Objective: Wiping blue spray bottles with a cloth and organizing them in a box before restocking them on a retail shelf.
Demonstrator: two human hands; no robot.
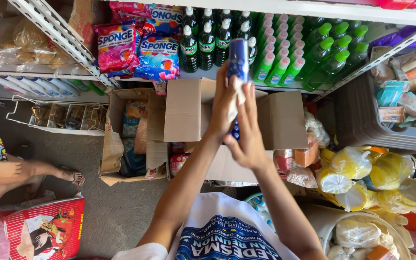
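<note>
While the left hand (223, 103) wraps around the tall dark-blue cylindrical can (238, 60) held above the open brown cardboard box (188, 115), the right hand (249, 130) presses a white cloth (239, 96) to its likely smooth, rigid, light side, best gripped mid-body.

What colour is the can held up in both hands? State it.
Dark blue can with small pale specks, wiped with a white cloth; seen in the head view.
</note>
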